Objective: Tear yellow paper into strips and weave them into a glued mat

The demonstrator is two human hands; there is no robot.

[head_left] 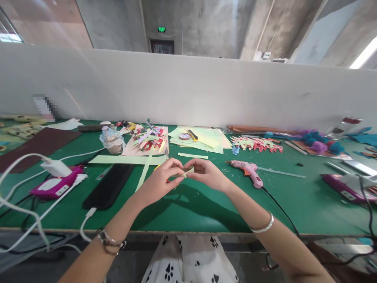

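Note:
My left hand (160, 179) and my right hand (207, 173) meet above the table's front middle. Pinched between the fingertips of both is a small curled strip of pale green paper (188, 173). Part of the strip is hidden by the fingers. Just behind my left hand, a pair of scissors (167, 152) shows only its blade tip and bits of orange handle. Long pale green paper strips (126, 159) lie to the left of that hand, and a short strip (193, 156) lies beyond the fingertips. A pink hot glue gun (249, 171) rests to the right of my right hand.
A black power bank or phone (108, 188) and a purple power strip (59, 182) with white cables lie at left. Behind are paper scraps (150, 137), green sheets (212, 141) with a yellow cutter (193, 135), and red-white zigzag pieces (256, 144). A white partition (188, 90) bounds the table.

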